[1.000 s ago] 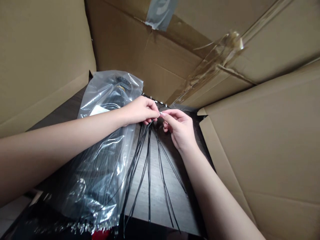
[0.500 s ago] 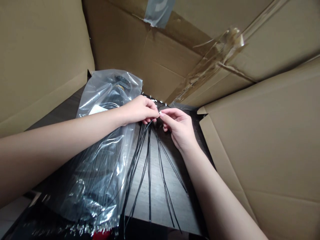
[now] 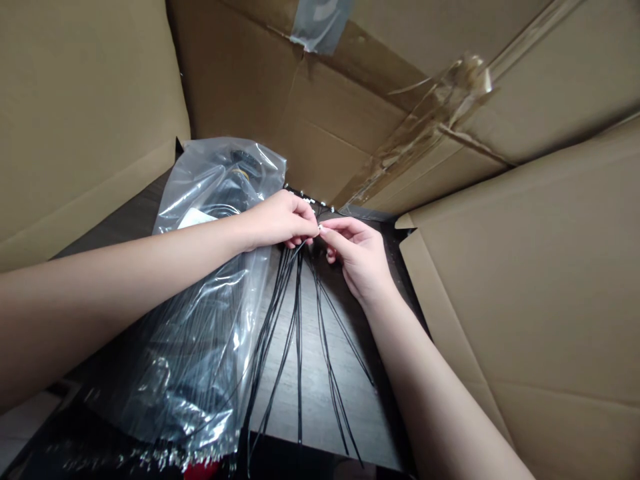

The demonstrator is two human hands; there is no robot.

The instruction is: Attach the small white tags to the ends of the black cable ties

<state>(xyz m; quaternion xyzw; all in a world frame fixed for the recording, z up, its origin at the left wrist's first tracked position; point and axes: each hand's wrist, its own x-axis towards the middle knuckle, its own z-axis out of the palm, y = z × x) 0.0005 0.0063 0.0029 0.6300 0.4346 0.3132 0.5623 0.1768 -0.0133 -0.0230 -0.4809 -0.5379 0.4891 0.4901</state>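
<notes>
The left hand (image 3: 277,220) and the right hand (image 3: 357,257) meet just beside the top corner of a clear plastic bag (image 3: 210,180). Both hands are pinched almost shut, and their fingertips nearly touch. They hold a bunch of thin black wires (image 3: 299,320) near the top. A tiny white bit shows at the right hand's fingertips, but it is too small to tell what it is.

The wires are long, thin and smooth. They hang down from the hands and spread out, just beside the bag. A row of small white ends (image 3: 307,199) lies past the hands, behind the bag's top corner.

The bag is thin, shiny and crinkly. The left arm lies across it. Inside are more dark wires, a piece of white paper (image 3: 195,219) and shiny metal tips (image 3: 165,457) along its low edge. A small red thing (image 3: 200,470) peeks out below the bag.

Under the bag is a flat dark wood board (image 3: 315,400) with thin lines in it. The flaps of a brown cardboard box (image 3: 85,120) stand all around the bag. Torn clear tape (image 3: 425,130) and gray tape (image 3: 320,23) stick to the flaps.
</notes>
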